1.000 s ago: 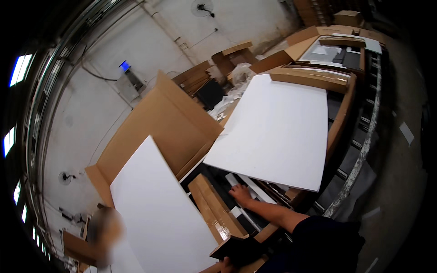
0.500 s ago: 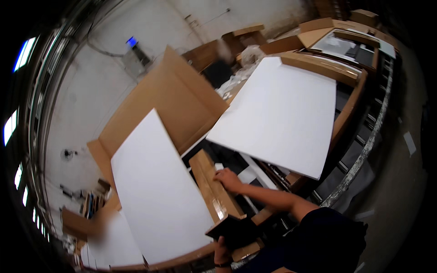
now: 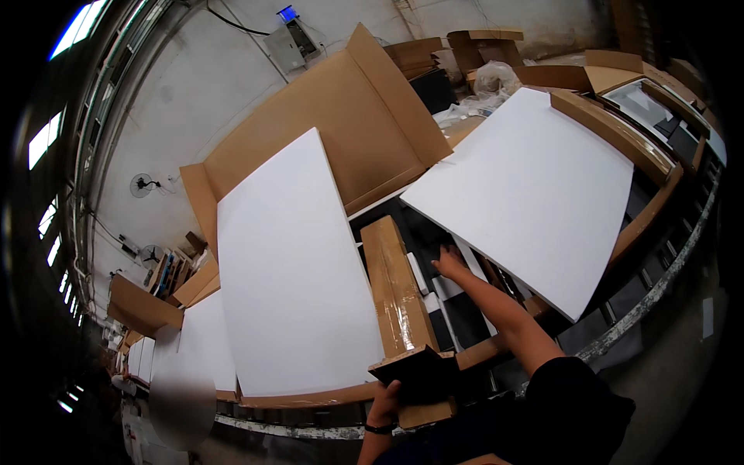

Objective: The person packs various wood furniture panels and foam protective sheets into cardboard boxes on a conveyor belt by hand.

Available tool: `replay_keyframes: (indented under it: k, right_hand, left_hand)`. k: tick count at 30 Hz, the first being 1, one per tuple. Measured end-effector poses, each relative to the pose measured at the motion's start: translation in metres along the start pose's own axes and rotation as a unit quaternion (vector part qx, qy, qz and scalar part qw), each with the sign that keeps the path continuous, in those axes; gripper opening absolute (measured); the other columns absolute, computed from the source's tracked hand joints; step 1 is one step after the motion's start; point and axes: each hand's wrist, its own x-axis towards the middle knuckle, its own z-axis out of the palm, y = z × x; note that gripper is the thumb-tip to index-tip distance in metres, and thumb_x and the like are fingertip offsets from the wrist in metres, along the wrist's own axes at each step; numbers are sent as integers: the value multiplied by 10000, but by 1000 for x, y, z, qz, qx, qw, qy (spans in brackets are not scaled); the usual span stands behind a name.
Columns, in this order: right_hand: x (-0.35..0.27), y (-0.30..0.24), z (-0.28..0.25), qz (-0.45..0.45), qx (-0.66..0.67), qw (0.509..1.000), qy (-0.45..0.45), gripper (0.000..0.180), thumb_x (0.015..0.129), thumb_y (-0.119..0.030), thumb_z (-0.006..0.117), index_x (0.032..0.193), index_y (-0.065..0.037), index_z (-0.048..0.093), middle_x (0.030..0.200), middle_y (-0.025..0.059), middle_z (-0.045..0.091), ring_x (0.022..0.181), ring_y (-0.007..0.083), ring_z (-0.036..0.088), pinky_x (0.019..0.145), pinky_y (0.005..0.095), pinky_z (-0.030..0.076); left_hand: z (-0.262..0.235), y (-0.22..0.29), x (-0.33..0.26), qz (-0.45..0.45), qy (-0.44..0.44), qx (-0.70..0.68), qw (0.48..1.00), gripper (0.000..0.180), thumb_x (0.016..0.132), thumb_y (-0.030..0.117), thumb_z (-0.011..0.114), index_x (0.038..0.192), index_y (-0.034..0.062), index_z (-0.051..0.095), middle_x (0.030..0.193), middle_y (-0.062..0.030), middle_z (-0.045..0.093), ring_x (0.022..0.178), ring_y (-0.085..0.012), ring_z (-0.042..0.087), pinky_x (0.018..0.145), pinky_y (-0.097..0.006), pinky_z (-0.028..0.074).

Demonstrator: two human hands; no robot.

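My left hand [image 3: 385, 404] is closed on the edge of a small black board [image 3: 418, 373] with a pale brown rim, held low at the near end of a long taped cardboard box [image 3: 394, 283]. To the right of that box, my right hand [image 3: 449, 262] reaches over dark panels and white foam strips [image 3: 417, 273] in an open carton. Its fingers look apart, with nothing visible in them. A large white foam sheet [image 3: 298, 287] leans left of the box. Another white foam sheet [image 3: 527, 198] lies tilted to the right of my hand.
A tall cardboard flap [image 3: 322, 116] stands behind the carton. The painted rail of a roller conveyor [image 3: 655, 291] curves along the right. More open cartons [image 3: 682, 116] lie at the far right, with clear plastic wrap [image 3: 496, 77] behind. A blurred round shape [image 3: 182, 403] shows at lower left.
My right hand has left the taped cardboard box and moved right, over the carton's inside. My left hand keeps hold of the black board. The view has turned, shifting the scene.
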Motion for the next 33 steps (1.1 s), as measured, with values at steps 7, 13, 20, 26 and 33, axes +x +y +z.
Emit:
replay_keyframes:
  k: [7,13,20,26,33]
  right_hand:
    - [30,28,29,15,-143,987,75,901,705,-384,665,1362,-49,148,1394,202,167,1268,365,210,1022,414,258]
    - [39,24,20,1,-124,989,75,862,738,-215,656,1364,-47,89,1394,172,184,1262,342,241,1008,404,298]
    - [38,-5,-6,82,-50,995,-4,1080,691,-362,701,1358,-57,-92,1425,193,81,1295,339,181,1031,387,266]
    - [46,-21,-9,109,-203,973,-20,1241,585,-453,761,1359,-142,-158,1419,190,106,1296,330,189,1022,406,284]
    - [60,-25,-15,162,-268,946,-82,1280,546,-437,791,1359,-192,-167,1430,175,77,1301,333,177,1003,452,300]
  left_hand:
    - [4,-3,0,-34,10,3,999,618,790,314,625,1233,-35,373,1193,-106,488,1098,-207,462,939,-326,363]
    - [-4,1,3,-27,-11,14,999,529,828,310,576,1190,-45,427,1157,-92,515,1058,-183,477,917,-305,369]
    - [-10,-5,2,-12,-34,23,999,471,832,250,578,1187,-27,439,1145,-78,520,1055,-171,473,914,-302,367]
    - [-5,0,0,-17,-37,16,999,440,816,150,598,1193,-14,440,1148,-63,515,1056,-165,467,924,-306,359]
    - [-4,1,0,-51,-43,19,998,422,825,143,590,1194,-3,446,1143,-65,519,1066,-164,462,919,-301,366]
